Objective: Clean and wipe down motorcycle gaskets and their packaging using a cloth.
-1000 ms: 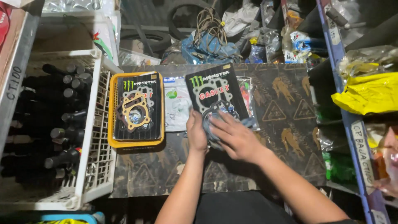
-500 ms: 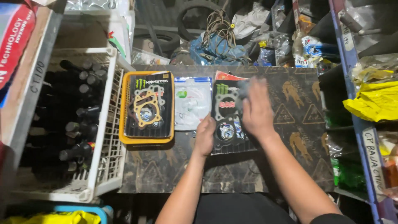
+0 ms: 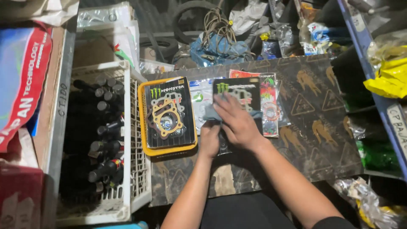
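Note:
A black gasket packet (image 3: pixel 239 90) lies on a brown printed board (image 3: pixel 322 114) in front of me. My left hand (image 3: pixel 210 141) grips the packet's lower left edge. My right hand (image 3: pixel 238 123) lies flat across the packet and presses a grey-blue cloth (image 3: pixel 210 113) onto it. The hands hide most of the packet's lower half. To its left lie a clear white packet (image 3: pixel 199 99) and a yellow-edged gasket packet (image 3: pixel 167 116). A red and colourful packet (image 3: pixel 270 108) pokes out on the right.
A white plastic crate (image 3: pixel 137 140) full of black bottles (image 3: pixel 104 140) stands at the left. Boxes and a red printed bag (image 3: pixel 25 80) fill the far left. Cables and bagged parts (image 3: pixel 218 42) are piled behind the board. A blue-framed shelf (image 3: pixel 381 97) with yellow bags stands on the right.
My right hand has slid down and to the left across the black packet with the cloth. My left hand has stayed at the packet's lower edge.

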